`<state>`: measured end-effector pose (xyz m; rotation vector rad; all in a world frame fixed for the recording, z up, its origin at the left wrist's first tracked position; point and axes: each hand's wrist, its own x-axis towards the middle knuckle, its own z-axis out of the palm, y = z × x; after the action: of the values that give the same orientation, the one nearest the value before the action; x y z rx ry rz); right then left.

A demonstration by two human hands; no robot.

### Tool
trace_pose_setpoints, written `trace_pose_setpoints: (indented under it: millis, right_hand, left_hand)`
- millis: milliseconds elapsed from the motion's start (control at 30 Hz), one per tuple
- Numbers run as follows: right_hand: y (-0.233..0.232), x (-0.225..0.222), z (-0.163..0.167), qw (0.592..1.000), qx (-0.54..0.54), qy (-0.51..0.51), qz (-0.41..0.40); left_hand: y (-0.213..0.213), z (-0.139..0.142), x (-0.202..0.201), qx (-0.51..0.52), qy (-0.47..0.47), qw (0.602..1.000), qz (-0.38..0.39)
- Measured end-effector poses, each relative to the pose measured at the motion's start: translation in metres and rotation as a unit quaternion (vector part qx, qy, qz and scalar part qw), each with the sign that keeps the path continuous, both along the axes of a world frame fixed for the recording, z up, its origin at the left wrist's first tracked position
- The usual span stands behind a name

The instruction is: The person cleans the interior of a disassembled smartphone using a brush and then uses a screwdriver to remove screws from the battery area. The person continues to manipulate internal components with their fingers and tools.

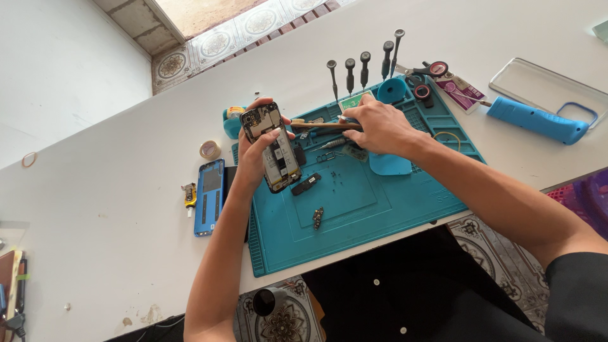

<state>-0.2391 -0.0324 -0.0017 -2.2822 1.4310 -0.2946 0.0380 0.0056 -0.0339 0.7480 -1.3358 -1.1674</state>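
We see the left hand (256, 155) clamped around an opened phone (272, 147), held just above the left edge of the teal work mat (354, 215); its long axis runs from upper left to lower right, the camera end pointing away toward the far side of the table (95, 209), bare circuitry facing up. The right hand (380, 126) is closed on a wooden-handled tool (320, 125) lying nearly level, pointing left at the phone. A blue back cover (209, 197) lies beside the mat.
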Motion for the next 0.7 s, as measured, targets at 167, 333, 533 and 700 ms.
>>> trace_pose_setpoints:
  millis: [167,333,533,700]
  right_hand:
    - [0.002,0.0,-0.002,0.999,-0.027,-0.015,0.011]
    - [0.003,0.0,-0.002,0.999,-0.039,-0.021,0.017]
    - [0.004,0.002,-0.007,0.994,-0.089,-0.044,0.044]
    - [0.01,0.011,-0.011,0.95,-0.173,-0.183,0.186]
  left_hand:
    - [0.001,0.001,-0.001,0.011,-0.003,1.0,0.013]
    - [0.003,0.003,-0.001,-0.008,-0.013,1.0,-0.004]
    - [0.004,0.005,0.0,-0.052,-0.018,0.996,-0.065]
    - [0.006,0.003,-0.004,-0.042,-0.024,0.998,-0.044]
